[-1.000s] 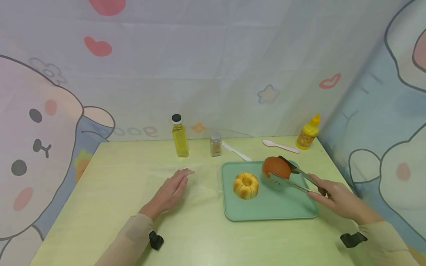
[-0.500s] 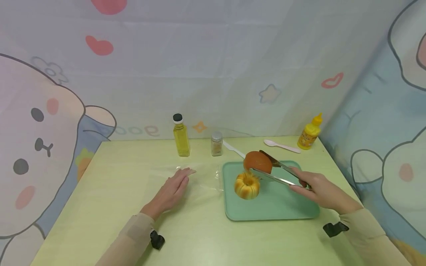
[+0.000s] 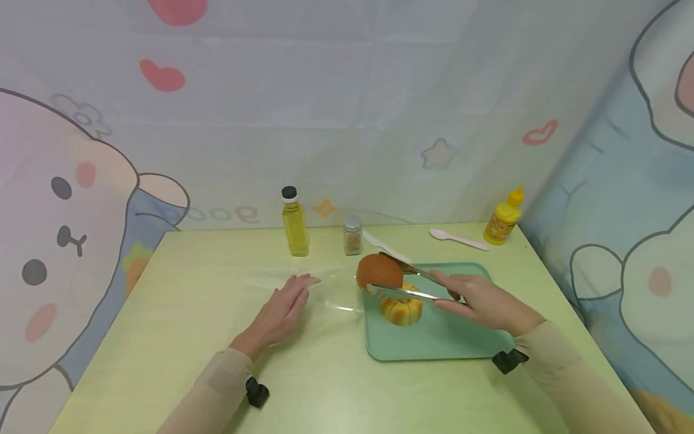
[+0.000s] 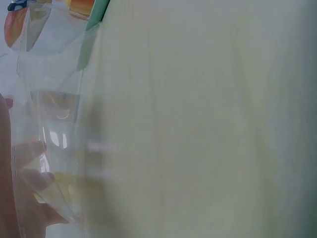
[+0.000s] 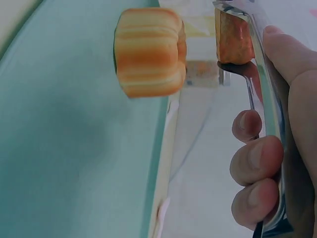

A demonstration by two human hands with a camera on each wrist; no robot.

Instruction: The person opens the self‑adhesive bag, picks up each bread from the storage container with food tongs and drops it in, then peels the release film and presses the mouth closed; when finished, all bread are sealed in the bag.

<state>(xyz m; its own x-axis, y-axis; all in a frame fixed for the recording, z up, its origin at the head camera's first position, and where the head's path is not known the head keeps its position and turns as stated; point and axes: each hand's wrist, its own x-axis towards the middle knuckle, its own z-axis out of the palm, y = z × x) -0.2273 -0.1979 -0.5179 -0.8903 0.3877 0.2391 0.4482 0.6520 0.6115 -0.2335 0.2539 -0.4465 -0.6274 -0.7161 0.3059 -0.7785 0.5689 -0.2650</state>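
My right hand (image 3: 482, 304) grips metal tongs (image 3: 417, 294), with the thumb on one side and curled fingers on the other in the right wrist view. Between the tong tips is a round brown bun (image 3: 378, 272), over the left rim of the green tray (image 3: 444, 343). Partly covered by the tongs, a yellow ring-shaped fluted bread (image 3: 401, 313) sits on that tray. Left of the tray, my left hand (image 3: 279, 310) has its fingers extended at a clear plastic bag (image 4: 54, 134). Its fingers show through the film in the left wrist view; whether they are inside is unclear.
Along the back stand an oil bottle (image 3: 295, 229), a small spice jar (image 3: 352, 236) and a yellow squeeze bottle (image 3: 503, 220). A white plastic knife (image 3: 385, 246) and a pink spoon (image 3: 458, 239) lie behind the tray. A printed cloth backdrop (image 3: 368, 120) rises behind the table.
My right hand has carried the bun in the tongs leftward, from the tray's back right, past the fluted bread, to the left rim near the bag. My left hand has stayed nearly still.
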